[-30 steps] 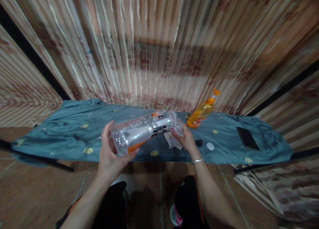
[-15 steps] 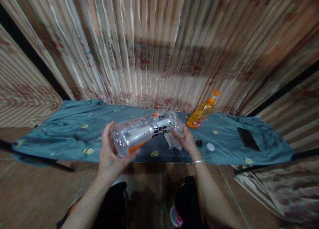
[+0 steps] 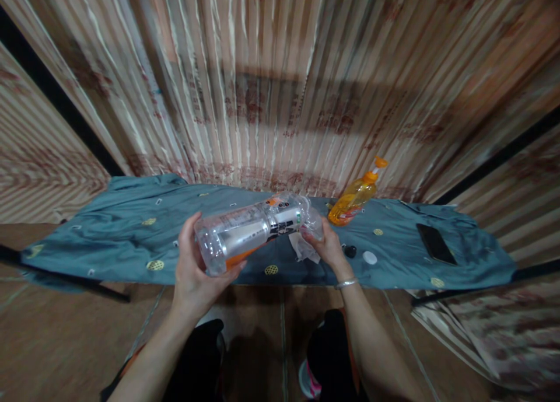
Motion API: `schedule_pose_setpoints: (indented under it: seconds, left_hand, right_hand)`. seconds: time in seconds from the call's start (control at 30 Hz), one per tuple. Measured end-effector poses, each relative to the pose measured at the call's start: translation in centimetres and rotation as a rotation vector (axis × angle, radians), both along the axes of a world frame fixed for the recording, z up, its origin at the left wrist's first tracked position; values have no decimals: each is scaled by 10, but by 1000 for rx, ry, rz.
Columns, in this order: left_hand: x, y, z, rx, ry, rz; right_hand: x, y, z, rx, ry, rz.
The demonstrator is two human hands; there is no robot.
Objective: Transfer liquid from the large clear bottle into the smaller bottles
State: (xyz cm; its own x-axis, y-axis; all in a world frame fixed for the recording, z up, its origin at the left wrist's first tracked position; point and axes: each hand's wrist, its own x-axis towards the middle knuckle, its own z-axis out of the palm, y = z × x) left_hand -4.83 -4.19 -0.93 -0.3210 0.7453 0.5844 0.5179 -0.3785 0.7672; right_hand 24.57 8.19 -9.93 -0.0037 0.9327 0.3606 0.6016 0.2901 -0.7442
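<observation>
The clear bottle (image 3: 245, 233) lay across both hands, its base toward the left hand (image 3: 199, 268) and its narrower end toward the right hand (image 3: 328, 244), slanted a little so that the narrow end pointed away from the body. The left hand was curled around the base, fingers on the far side and thumb along the near side; the right hand pinched the clear narrow end, though how its hidden fingers sat could not be told. Handling this well probably meant letting the left hand carry the weight in a broad, soft cradle, since thin plastic looked likely to dent, while the right fingertips steadied the end without twisting it. Both wrists were best kept loose and level, leaving the printed label in plain sight. The crumpled white piece (image 3: 305, 251) on the bench (image 3: 118, 233), just beside the right hand, deserved care, as did the small black object (image 3: 349, 251) and white disc (image 3: 370, 257) near that wrist, which a dropped forearm could have brushed. The orange pump bottle (image 3: 352, 202) stood beyond the right hand, worth clearing in any wide swing.
</observation>
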Motion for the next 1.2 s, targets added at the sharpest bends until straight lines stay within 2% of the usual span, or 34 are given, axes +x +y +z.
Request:
schedule_pose_setpoints:
  seconds: [0.43, 1.03, 1.2]
  left_hand:
    - [-2, -1, -2, 24, 51, 20]
    - [1, -1, 3, -20, -6, 12]
    - [0, -1, 2, 22, 8, 0]
  right_hand:
    - [0, -1, 0, -7, 5, 4]
    - [0, 0, 0, 3, 0, 13]
    - [1, -1, 0, -5, 0, 10]
